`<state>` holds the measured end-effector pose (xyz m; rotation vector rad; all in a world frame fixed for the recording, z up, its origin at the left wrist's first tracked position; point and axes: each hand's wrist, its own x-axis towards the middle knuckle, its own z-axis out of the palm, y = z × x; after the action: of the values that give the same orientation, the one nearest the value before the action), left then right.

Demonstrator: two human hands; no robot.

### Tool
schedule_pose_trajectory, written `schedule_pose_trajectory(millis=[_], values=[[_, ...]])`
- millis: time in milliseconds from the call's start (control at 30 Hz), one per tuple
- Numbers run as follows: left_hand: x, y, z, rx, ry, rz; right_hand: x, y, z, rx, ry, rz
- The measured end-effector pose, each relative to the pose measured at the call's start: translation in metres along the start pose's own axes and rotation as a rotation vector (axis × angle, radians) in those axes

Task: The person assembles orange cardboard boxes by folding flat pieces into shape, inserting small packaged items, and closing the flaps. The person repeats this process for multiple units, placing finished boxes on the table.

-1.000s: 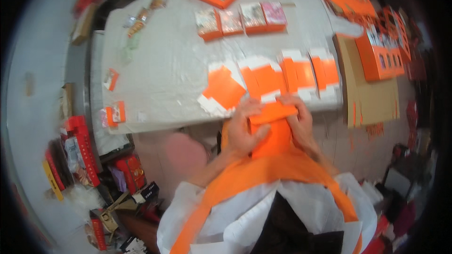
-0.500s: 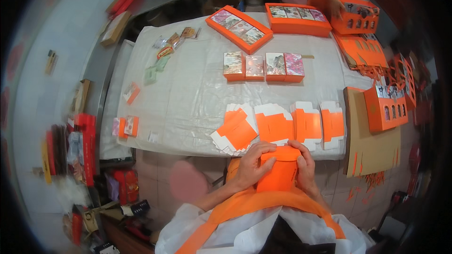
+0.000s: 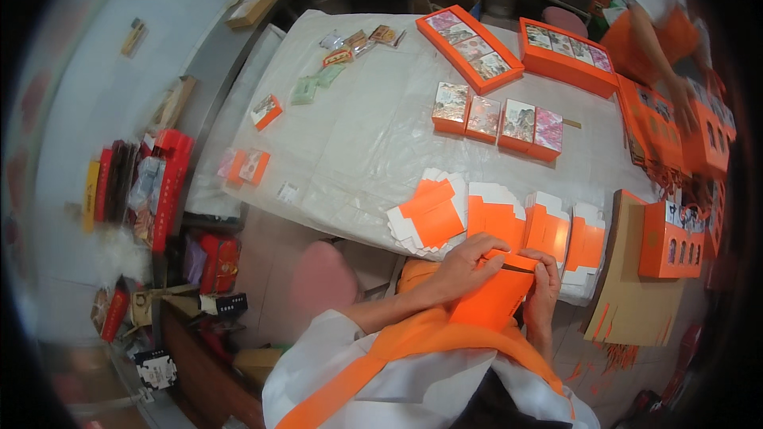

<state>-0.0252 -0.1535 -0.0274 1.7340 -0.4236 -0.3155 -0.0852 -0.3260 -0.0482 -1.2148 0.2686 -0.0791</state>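
Observation:
An orange paperboard box (image 3: 489,302) is upright in front of my chest, with a narrow dark gap along its top edge. My left hand (image 3: 475,262) grips its upper left corner, thumb on the near face and fingers over the top. My right hand (image 3: 544,282) is closed round the upper right corner. Just beyond, at the table's near edge, lie flat stacks of orange-and-white carton blanks: a fanned-out stack (image 3: 433,214), a second stack (image 3: 494,218), a third stack (image 3: 545,230) and a narrow stack (image 3: 584,245).
On the plastic-covered table (image 3: 342,167) stand a row of printed small boxes (image 3: 483,117), a tilted filled tray (image 3: 469,52) and another tray (image 3: 568,56). Small wrapped packets (image 3: 338,56) lie farther left. A co-worker's arm (image 3: 664,63) reaches among orange carry boxes (image 3: 671,246). A pink stool (image 3: 322,278) stands below.
My view has swung, so the table appears shifted right and tilted. The box leans more, and a dark gap now shows at its top. The co-worker's hand has moved lower over the orange cartons.

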Motion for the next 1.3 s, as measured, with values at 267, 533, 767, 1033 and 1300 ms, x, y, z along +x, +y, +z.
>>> schedule_pose_trajectory(millis=[267,533,767,1033,1300], values=[[-0.004,-0.012,0.017,-0.163,0.191,0.139,-0.002,0.007,-0.006,-0.139,0.004,-0.041],[-0.005,-0.023,0.02,-0.058,0.195,0.168,0.001,0.013,-0.011,-0.279,-0.05,-0.124],[-0.005,-0.021,0.016,-0.03,0.196,0.064,0.004,0.003,0.003,-0.254,0.022,0.014],[-0.016,-0.023,0.02,-0.126,0.16,0.023,-0.002,0.002,-0.001,-0.015,-0.046,0.094],[-0.016,-0.022,0.019,-0.096,0.143,0.09,-0.001,0.001,-0.003,-0.124,-0.061,0.086]])
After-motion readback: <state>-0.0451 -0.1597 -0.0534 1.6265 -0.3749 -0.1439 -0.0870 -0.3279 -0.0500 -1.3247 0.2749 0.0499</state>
